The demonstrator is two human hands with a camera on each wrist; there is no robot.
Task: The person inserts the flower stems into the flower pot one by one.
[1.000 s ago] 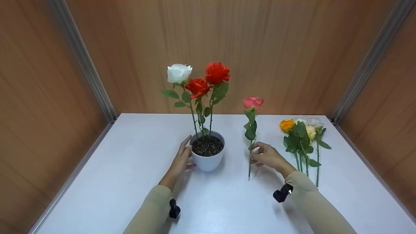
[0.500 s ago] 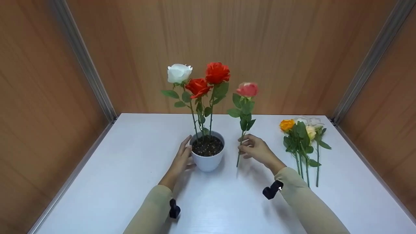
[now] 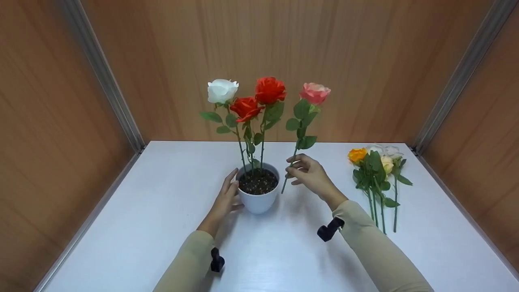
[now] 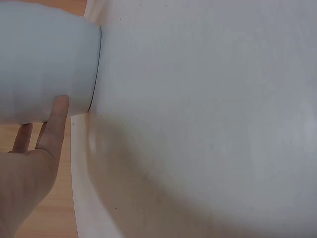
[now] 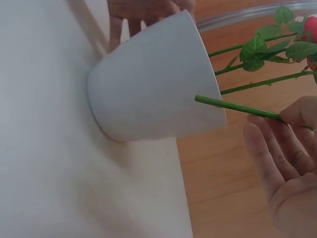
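My right hand (image 3: 310,176) pinches the green stem of a pink rose (image 3: 315,93), held upright with a slight lean to the right. The bare stem end (image 5: 218,101) points down beside the pot's right rim, apart from the soil in the head view. My left hand (image 3: 223,202) rests extended fingers against the left side of the white flowerpot (image 3: 259,204); the fingertips (image 4: 60,101) touch its wall in the left wrist view. In the pot's dark soil (image 3: 258,184) stand a white rose (image 3: 222,91) and two red roses (image 3: 270,90).
Several loose roses lie on the right of the white table (image 3: 154,243), among them an orange rose (image 3: 357,155) and a cream rose (image 3: 387,164). A wooden panel (image 3: 344,48) rises behind the table, with more panels at both sides.
My right hand has moved left and away from me, raising the pink rose from farther right to beside the pot's rim. My left hand and the pot have stayed in place.
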